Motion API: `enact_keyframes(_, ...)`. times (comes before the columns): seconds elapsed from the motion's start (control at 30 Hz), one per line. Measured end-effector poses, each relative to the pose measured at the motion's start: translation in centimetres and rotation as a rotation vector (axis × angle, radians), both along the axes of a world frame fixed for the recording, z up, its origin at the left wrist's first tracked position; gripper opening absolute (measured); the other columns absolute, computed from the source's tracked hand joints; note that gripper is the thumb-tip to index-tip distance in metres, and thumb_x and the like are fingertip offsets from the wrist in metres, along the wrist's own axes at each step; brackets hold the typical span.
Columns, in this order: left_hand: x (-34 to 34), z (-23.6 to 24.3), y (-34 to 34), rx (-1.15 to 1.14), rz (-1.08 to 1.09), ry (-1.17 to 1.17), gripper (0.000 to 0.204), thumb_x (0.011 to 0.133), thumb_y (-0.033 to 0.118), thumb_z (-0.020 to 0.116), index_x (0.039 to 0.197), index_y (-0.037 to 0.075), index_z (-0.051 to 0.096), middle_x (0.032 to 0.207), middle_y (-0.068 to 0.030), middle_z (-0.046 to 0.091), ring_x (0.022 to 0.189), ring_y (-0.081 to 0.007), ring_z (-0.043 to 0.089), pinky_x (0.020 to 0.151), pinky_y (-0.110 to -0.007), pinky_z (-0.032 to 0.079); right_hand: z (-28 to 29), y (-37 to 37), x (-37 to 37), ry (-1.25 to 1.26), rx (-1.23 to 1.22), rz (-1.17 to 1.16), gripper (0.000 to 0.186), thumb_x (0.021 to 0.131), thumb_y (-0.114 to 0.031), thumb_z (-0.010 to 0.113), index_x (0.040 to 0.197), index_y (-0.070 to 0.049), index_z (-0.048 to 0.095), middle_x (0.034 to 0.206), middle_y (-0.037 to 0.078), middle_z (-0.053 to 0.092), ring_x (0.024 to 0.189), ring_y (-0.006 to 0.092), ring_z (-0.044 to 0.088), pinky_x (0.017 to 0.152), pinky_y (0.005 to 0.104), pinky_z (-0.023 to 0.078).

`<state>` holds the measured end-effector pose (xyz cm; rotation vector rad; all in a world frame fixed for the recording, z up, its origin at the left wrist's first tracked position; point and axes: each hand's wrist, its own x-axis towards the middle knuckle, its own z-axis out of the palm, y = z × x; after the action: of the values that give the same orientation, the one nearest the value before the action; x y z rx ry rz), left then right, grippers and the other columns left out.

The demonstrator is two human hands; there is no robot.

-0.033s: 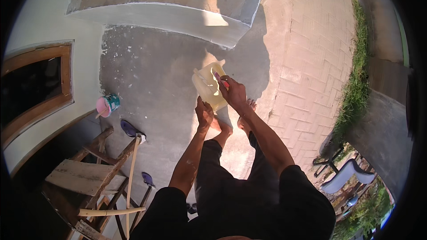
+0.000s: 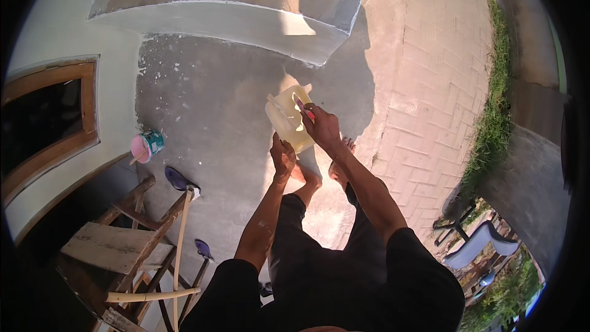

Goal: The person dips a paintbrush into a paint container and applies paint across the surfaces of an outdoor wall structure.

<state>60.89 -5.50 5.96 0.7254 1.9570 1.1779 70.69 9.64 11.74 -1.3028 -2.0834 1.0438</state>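
Observation:
A shallow pale-yellow plastic container [image 2: 284, 130] is held out in front of me, over my bare feet. My left hand [image 2: 283, 157] grips its near left edge, the thumb on top. White streaks, which look like paint, mark the inside. My right hand [image 2: 322, 128] is closed round the red handle of a paintbrush [image 2: 308, 114]. Its darker head points up and left, over the container's inside near the right wall. Whether the bristles touch the container cannot be made out.
A pink and teal bucket [image 2: 147, 146] with a stick stands by the left wall. Purple sandals [image 2: 181, 179] lie near a wooden ladder-like stand [image 2: 117, 246] at lower left. A low white-edged ledge [image 2: 221, 21] crosses ahead. Paving [image 2: 430, 86] and grass lie at right.
The brush head has shifted slightly up and left over the container. My left hand and the container stay in place.

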Motion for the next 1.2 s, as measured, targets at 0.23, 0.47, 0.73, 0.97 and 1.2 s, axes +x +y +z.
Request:
enact_keyframes(0.23, 0.0, -10.2, 3.0, -0.244, 0.072, 0.097, 0.046, 0.091, 0.024, 0.059, 0.127, -0.003, 0.047, 0.098, -0.0204, 0.065, 0.088, -0.0345, 0.066, 0.073, -0.042, 0.050, -12.9, 1.8, -0.7, -0.103, 0.029, 0.183, 0.027, 0.088, -0.016, 0.062, 0.114, -0.010, 0.061, 0.089, 0.012, 0.069, 0.072, 0.0333, 0.066, 0.060, 0.0428, 0.053)
enact_keyframes(0.47, -0.4, -18.2, 5.9, -0.237, 0.165, 0.160, 0.028, 0.086, 0.003, 0.046, 0.112, -0.001, 0.055, 0.103, -0.0279, 0.064, 0.098, -0.0445, 0.062, 0.083, -0.050, 0.048, -18.0, 4.0, -0.5, -0.046, 0.055, 0.142, 0.019, 0.088, -0.025, 0.066, 0.096, -0.008, 0.065, 0.075, 0.014, 0.067, 0.065, 0.0342, 0.066, 0.056, 0.0401, 0.052)
enact_keyframes(0.73, -0.9, -24.6, 9.8, -0.263, 0.201, 0.195, 0.033, 0.086, 0.003, 0.045, 0.117, -0.005, 0.054, 0.107, -0.0287, 0.063, 0.101, -0.0445, 0.061, 0.086, -0.048, 0.048, -21.8, 7.5, -1.0, 0.052, -0.024, 0.020, 0.032, 0.089, -0.033, 0.067, 0.080, -0.002, 0.065, 0.055, 0.011, 0.058, 0.047, 0.0203, 0.050, 0.049, 0.0355, 0.043)
enact_keyframes(0.97, -1.6, -28.2, 10.5, -0.293, 0.269, 0.194, 0.038, 0.086, 0.003, 0.050, 0.123, -0.008, 0.049, 0.110, -0.0297, 0.062, 0.102, -0.0435, 0.062, 0.087, -0.047, 0.049, -23.3, 8.8, -0.3, 0.225, -0.258, -0.069, 0.024, 0.086, -0.019, 0.069, 0.074, 0.002, 0.065, 0.062, 0.007, 0.065, 0.053, 0.0115, 0.057, 0.049, 0.0282, 0.046)
enact_keyframes(1.2, -1.5, -28.7, 9.6, -0.316, 0.253, -0.027, 0.047, 0.083, 0.006, 0.062, 0.125, -0.008, 0.046, 0.112, -0.0272, 0.062, 0.099, -0.0392, 0.065, 0.087, -0.044, 0.052, -24.6, 7.4, 1.6, 0.438, -0.498, -0.368, 0.020, 0.085, -0.014, 0.068, 0.073, 0.002, 0.065, 0.069, 0.008, 0.068, 0.061, 0.0192, 0.068, 0.052, 0.0278, 0.052)
